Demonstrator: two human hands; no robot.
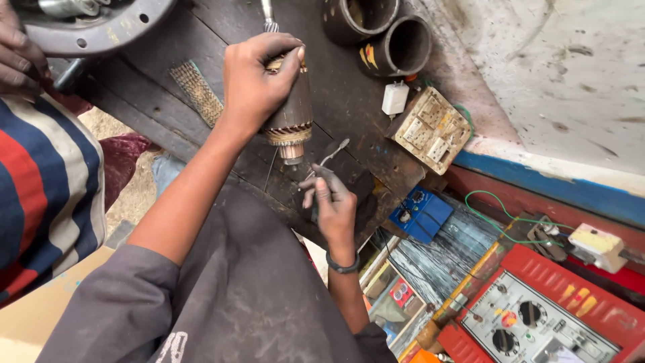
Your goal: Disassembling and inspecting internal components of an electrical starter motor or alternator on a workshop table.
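- Hands first: the left hand [254, 81] is wrapped around the upper body of a motor armature [290, 111], fingers curled over its top, holding it upright on the dark wooden workbench [349, 107].
- The right hand [330, 202] sits just below and beside the armature's lower end, fingers pinched on a thin metal tool [330, 156] whose tip points up toward the copper windings and shaft end.
- The armature's steel shaft [269, 17] pokes out above the left hand; the brown core and the lacing near the commutator show under the palm.
- Near the left forearm a wire brush [196, 91] lies flat on the bench; two dark pipe sections [383, 33] stand at the far edge.
- Further right: a white plug [394, 99] touching a cream switchboard [430, 129], a blue box [420, 214], a green wire [504, 215], and a red tester with dials [537, 316].
- Another person's hand [20, 57] grips a round metal housing [94, 30] at the top left, above a striped sleeve [40, 181].
- Risk, as I judge it: the armature stands held by one hand only, so a hard push from the tool could tip or roll it; a slip of the tip might nick the fine windings or jab the left wrist.
- Hard to read: the tool's working end is small and blurs against the bench, so whether it touches the armature cannot be told; the commutator is mostly hidden, and the housing and tester are cut off by the frame.
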